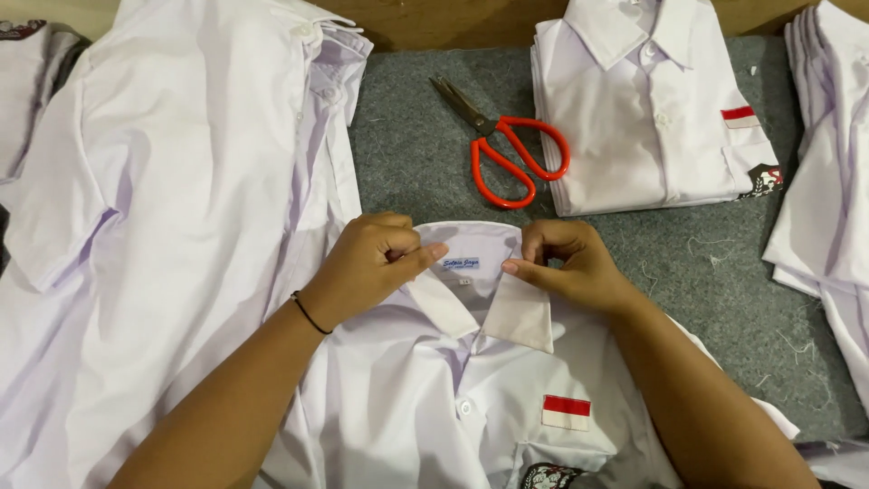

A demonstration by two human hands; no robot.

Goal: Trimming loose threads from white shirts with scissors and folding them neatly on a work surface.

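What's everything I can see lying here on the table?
shirt: one, white with a red-and-white patch, front centre, collar under both hands
folded shirt: one, white, top right of centre
shirt heap: several, white, left
shirt stack: several, white, right edge
scissors: one, red handles, between heap and folded shirt
felt mat: one, grey, under everything
wristband: one, black, left wrist
left hand: pinching collar
right hand: pinching collar
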